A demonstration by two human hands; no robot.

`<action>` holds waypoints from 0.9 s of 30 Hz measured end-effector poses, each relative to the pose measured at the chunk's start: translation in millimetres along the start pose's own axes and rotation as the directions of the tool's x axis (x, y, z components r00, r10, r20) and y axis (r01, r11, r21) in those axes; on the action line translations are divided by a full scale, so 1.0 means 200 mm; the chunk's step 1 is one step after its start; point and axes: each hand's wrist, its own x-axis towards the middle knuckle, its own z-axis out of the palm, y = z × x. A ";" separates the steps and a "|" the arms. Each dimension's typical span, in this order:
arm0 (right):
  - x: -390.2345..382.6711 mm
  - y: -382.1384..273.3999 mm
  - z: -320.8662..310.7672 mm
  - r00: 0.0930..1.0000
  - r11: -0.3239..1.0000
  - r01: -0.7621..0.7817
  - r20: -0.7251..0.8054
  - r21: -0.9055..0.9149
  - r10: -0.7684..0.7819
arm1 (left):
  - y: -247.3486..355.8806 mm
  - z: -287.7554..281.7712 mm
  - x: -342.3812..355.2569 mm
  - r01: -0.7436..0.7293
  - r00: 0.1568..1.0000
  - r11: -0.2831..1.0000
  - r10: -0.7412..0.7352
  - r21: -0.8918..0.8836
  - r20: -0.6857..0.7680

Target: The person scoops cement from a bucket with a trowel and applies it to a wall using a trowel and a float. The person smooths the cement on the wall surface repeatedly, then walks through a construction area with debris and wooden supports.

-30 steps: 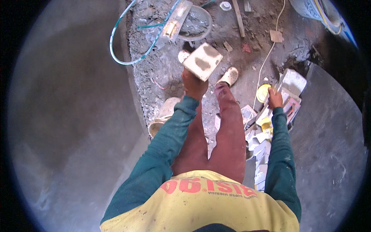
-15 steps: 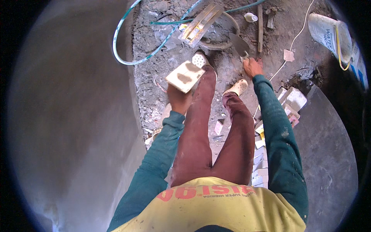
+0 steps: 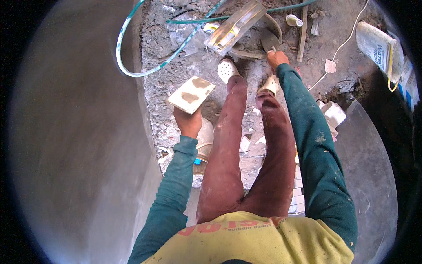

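Observation:
My left hand (image 3: 188, 124) is closed on the near edge of a cream tile (image 3: 205, 93), held tilted above the rubble beside my left leg. Two grey-brown dabs of mortar lie on the tile's upper face. Out ahead, my right hand (image 3: 277, 60) grips the handle of a trowel (image 3: 269, 40). The trowel's blade reaches over a round basin (image 3: 247, 56) that holds grey material; whether it touches that material I cannot tell. A long box-like piece with yellow on it (image 3: 235, 27) rests across the basin's left side.
A teal hose (image 3: 126, 70) loops at the far left beside a smooth grey surface (image 3: 83, 123). Right of the basin lie a small white bottle (image 3: 293, 20), a wooden strip (image 3: 302, 37) and a pale cable (image 3: 347, 38). A white bucket (image 3: 379, 49) leans at far right, and broken blocks (image 3: 335, 115) lie nearer.
My left hand has moved left with the tile, which shows more of its face. The trowel has shifted left, its blade now over the basin. The view has shifted slightly.

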 end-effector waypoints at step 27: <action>-0.11 0.29 0.05 0.900 0.345 -0.342 0.410 0.874 -0.148 | 0.17 0.22 -0.04 0.029 0.999 0.989 -0.032 -0.148 -0.024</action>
